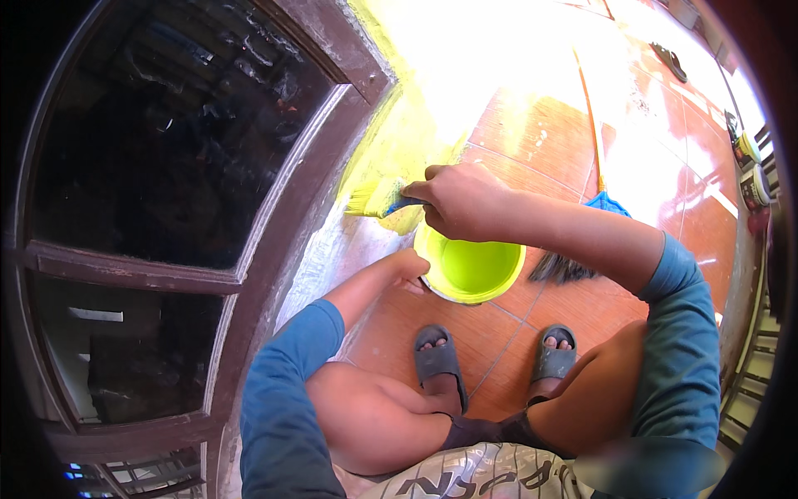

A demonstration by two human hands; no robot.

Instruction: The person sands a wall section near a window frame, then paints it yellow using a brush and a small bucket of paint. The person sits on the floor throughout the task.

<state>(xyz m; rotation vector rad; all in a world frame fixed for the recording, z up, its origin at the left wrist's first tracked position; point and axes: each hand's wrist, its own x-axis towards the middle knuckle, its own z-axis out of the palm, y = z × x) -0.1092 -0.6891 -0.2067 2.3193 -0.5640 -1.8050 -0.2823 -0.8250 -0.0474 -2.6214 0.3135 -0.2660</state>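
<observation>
My right hand (pixel 464 201) grips the blue handle of a paintbrush (pixel 379 198), its bristles coated in yellow-green paint. The bristles rest against the low wall (pixel 408 143) beneath the window frame, where a yellow-green coat meets a bare whitish stretch. Below that hand, a round bucket (pixel 472 265) of bright yellow-green paint stands on the floor. At the bucket's left rim is my left hand (pixel 408 269), fingers curled against it; how firmly it grips the rim is partly hidden.
A dark wooden window frame (pixel 299 212) with glass panes runs along the left. On the tiled floor (pixel 499 349), a broom (pixel 600 143) lies behind my right forearm. Paint tubs (pixel 754 187) stand at the far right, and a loose sandal (pixel 670 61) lies farther back. Strong sunlight washes out the top.
</observation>
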